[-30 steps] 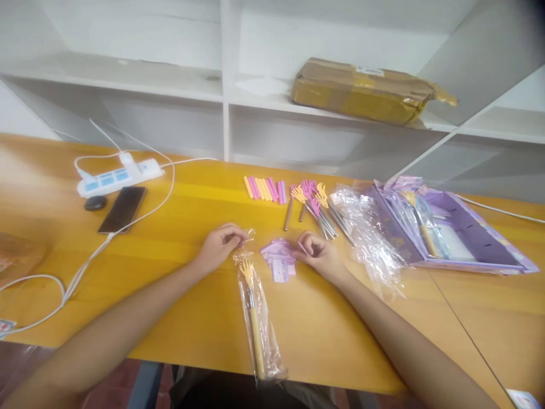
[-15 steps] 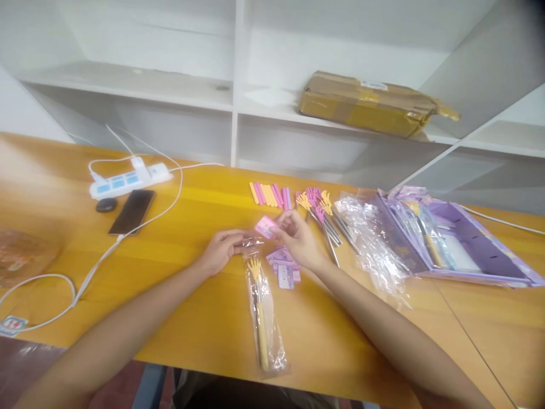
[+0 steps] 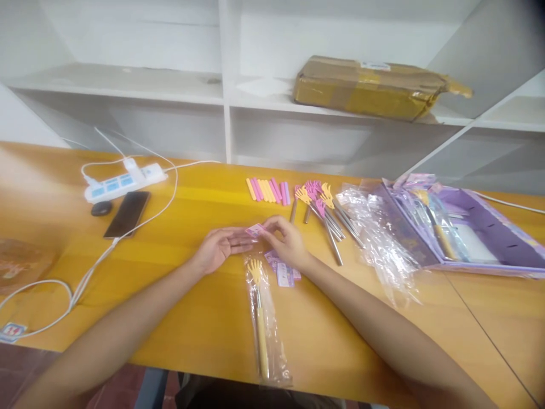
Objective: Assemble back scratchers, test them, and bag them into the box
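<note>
My right hand pinches a small pink printed card between thumb and fingers. Beside the card, my left hand has its fingers stretched out, their tips close to its edge; whether they touch it I cannot tell. Just below both hands lies a clear plastic bag holding a back scratcher with a yellow hand-shaped head and a yellow handle. A small pile of purple and pink cards rests on the table under my right hand.
Behind my hands are pink, yellow and purple tubes and several back scratcher rods with hand-shaped heads. To the right lie clear bags and an open purple box. A phone and power strip are at left.
The card has come down and left, toward my left hand, and lies flatter. My left hand's fingers have straightened and spread. The camera view has shifted slightly.
</note>
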Tool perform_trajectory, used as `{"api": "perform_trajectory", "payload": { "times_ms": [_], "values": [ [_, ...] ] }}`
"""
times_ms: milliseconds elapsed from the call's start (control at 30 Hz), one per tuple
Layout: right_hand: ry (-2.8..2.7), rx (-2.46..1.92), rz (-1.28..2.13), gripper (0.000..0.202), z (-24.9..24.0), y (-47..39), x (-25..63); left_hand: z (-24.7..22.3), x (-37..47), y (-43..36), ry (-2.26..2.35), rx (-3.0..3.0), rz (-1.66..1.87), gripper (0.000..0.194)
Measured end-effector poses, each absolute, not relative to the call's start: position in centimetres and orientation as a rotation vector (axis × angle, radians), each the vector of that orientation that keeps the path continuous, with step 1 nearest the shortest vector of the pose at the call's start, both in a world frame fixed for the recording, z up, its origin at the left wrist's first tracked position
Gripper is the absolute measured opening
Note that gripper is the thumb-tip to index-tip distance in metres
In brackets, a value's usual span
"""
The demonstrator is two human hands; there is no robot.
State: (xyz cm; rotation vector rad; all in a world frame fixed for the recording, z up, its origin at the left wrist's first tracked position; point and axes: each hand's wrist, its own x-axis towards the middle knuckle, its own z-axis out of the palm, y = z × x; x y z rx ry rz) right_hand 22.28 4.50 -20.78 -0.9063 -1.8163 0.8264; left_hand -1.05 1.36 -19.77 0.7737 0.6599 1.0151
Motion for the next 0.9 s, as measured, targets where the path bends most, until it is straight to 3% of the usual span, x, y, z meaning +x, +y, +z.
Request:
{"api": "perform_trajectory", "payload": {
  "times_ms": [367, 900],
  "values": [
    [-1.947, -0.753, 0.782, 0.019, -20.87, 5.07, 22.63, -19.56, -1.05, 1.39, 0.683, 0.766, 1.007, 0.039],
    [-2.025, -0.630, 0.627, 0.025, -20.86, 4.65, 22.58, -19.56, -1.27, 1.45, 0.627, 0.793, 0.969, 0.043]
  ]
}}
